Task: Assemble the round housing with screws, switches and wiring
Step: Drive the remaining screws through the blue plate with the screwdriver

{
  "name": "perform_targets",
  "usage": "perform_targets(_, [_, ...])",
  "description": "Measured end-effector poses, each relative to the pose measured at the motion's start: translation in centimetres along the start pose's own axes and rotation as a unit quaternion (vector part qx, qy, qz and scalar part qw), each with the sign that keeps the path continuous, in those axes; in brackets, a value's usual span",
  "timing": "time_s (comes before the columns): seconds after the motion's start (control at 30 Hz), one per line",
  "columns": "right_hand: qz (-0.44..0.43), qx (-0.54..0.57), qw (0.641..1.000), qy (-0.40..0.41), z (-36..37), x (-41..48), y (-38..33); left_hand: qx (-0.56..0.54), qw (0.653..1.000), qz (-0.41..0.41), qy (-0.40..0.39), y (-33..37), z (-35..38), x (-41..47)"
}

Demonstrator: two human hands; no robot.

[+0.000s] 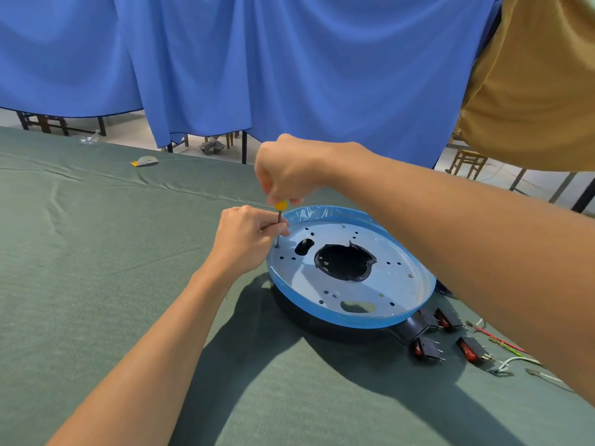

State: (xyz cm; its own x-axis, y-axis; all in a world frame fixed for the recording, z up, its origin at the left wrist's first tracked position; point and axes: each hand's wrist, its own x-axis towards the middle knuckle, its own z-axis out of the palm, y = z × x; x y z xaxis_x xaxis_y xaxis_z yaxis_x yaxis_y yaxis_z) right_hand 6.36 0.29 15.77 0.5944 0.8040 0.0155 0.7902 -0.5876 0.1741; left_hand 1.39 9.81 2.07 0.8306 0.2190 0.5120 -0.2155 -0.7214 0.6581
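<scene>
The round housing [396, 284], a pale metal plate with a blue film-wrapped rim on a black base, lies on the green cloth. A screwdriver [280, 217] with a yellow handle stands upright over a hole at the plate's left edge. My right hand [289, 172] grips the handle from above. My left hand [248, 236] pinches the thin shaft just above the plate. Whether a screw sits under the tip cannot be made out. Three black switches with red rockers [470, 349] lie right of the housing, beside loose red, green and white wires [505, 365].
The green cloth table [96, 284] spreads wide to the left and front. A small grey and yellow object [146, 161] lies near the far edge. Blue curtains [257, 75] hang behind, with wooden stools beyond the table.
</scene>
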Motion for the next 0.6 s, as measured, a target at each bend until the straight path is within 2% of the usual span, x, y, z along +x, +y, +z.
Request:
perform_targets(0.1, [0.029,0.024,0.999,0.019,0.6,0.2,0.2,-0.004,1.0,0.0,-0.012,0.2,0.0,0.0])
perform_targets(0.2, [0.049,0.017,0.999,0.009,0.8,0.6,-0.2,-0.029,0.998,-0.024,0.042,0.2,0.3,-0.1])
perform_targets(0.43, [0.006,-0.012,0.997,-0.077,-1.1,0.1,-0.9,-0.028,0.997,-0.048,0.055,-0.2,0.4,-0.1])
perform_targets(0.6, [0.011,0.0,0.997,-0.081,-0.6,0.9,-1.3,-0.052,0.995,-0.067,0.05,-0.1,0.3,-0.2])
